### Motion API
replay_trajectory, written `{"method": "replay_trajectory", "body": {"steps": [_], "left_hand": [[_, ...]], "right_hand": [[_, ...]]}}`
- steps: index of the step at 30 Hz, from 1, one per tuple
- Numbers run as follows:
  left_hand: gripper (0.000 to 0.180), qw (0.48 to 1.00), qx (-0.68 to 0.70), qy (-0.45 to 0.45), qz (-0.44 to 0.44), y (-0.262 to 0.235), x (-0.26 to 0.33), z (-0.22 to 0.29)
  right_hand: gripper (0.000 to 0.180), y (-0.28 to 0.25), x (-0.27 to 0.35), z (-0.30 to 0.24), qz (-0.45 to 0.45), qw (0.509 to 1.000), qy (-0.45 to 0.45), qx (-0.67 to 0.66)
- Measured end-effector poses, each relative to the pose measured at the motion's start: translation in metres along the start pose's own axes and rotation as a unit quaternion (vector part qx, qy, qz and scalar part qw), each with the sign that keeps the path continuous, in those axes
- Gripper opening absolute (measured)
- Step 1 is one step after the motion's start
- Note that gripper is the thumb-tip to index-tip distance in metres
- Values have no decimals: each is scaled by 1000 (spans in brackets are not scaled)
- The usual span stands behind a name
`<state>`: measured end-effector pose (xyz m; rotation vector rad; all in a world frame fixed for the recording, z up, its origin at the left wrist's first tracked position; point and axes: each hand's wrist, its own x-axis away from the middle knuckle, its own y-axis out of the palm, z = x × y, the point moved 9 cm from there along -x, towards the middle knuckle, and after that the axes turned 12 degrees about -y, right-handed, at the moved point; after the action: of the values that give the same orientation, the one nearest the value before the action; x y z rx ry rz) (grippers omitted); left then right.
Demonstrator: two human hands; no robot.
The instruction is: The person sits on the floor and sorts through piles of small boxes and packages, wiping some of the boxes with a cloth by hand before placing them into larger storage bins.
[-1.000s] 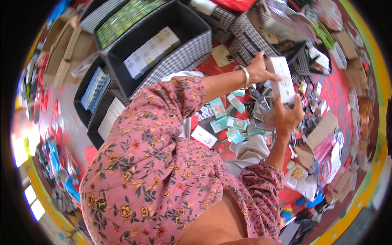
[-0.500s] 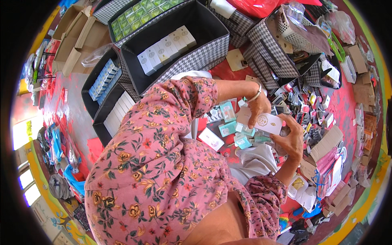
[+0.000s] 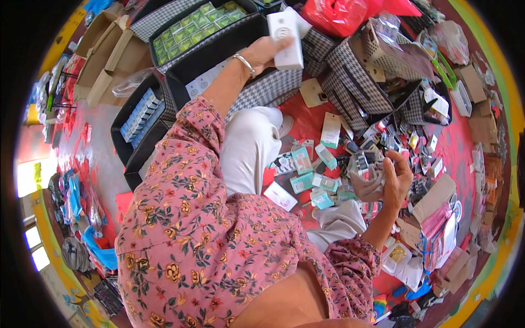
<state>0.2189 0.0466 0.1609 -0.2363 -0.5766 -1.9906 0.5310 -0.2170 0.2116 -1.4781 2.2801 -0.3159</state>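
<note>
My left hand [image 3: 263,53] grips a white small carton [image 3: 285,39] by its side, over the right end of a black-lined houndstooth bin [image 3: 268,90]. Inside that bin, partly behind my forearm, white cartons [image 3: 203,81] stand in a row. My right hand [image 3: 397,180] is raised at the right with fingers bent and apart, nothing held in it. Beside its fingertips is a crumpled greyish plastic bag [image 3: 367,185]. Between my knees lie several pale green packets [image 3: 302,182] and a white flat box [image 3: 280,195].
Green packets [image 3: 199,27] fill a bin at the far left, and blue-and-white boxes [image 3: 141,116] stand in a smaller one. Small dark items [image 3: 404,145] cover the red floor at right. Beyond them are a white basket [image 3: 383,46] and loose cardboard [image 3: 435,198].
My left hand has swung from the middle up and left to the bin, carrying the carton. My right hand has let go of the carton and stays at the right.
</note>
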Motion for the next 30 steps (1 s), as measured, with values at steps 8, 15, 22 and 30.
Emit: {"method": "replay_trajectory", "body": {"steps": [8, 15, 22, 30], "left_hand": [[31, 959, 147, -154, 187, -155, -78, -75], [41, 946, -38, -182, 264, -142, -158, -110], [32, 612, -720, -103, 310, -154, -218, -122], [29, 574, -800, -53, 169, -129, -191, -118]], "right_hand": [[17, -1, 5, 15, 19, 999, 35, 4], [20, 0, 10, 36, 11, 994, 70, 85], [18, 6, 17, 41, -9, 988, 142, 53], [19, 18, 15, 32, -19, 989, 143, 2]]}}
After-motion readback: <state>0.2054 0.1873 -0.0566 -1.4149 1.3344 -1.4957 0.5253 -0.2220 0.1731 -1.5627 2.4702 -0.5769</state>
